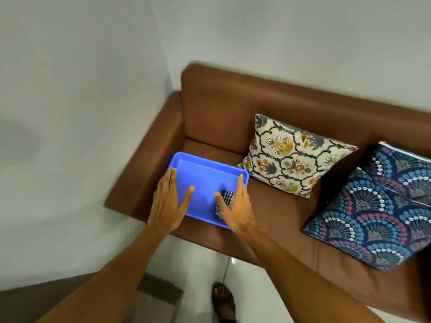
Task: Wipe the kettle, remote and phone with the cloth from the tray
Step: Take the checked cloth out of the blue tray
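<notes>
Checked cloth (226,198): soft, light, crumpled at tray's (198,169) four o'clock corner; pinch a fold. Right hand (235,206) grip released over it; left hand (169,203) released.

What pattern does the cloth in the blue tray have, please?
Dark-and-white checked cloth, seen in the head view.

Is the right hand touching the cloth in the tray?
Touching. The head view shows the right hand lying over the checked cloth in the blue tray, its thumb pressed against the fabric with no gap visible. The fingers are open, no grip yet.
</notes>
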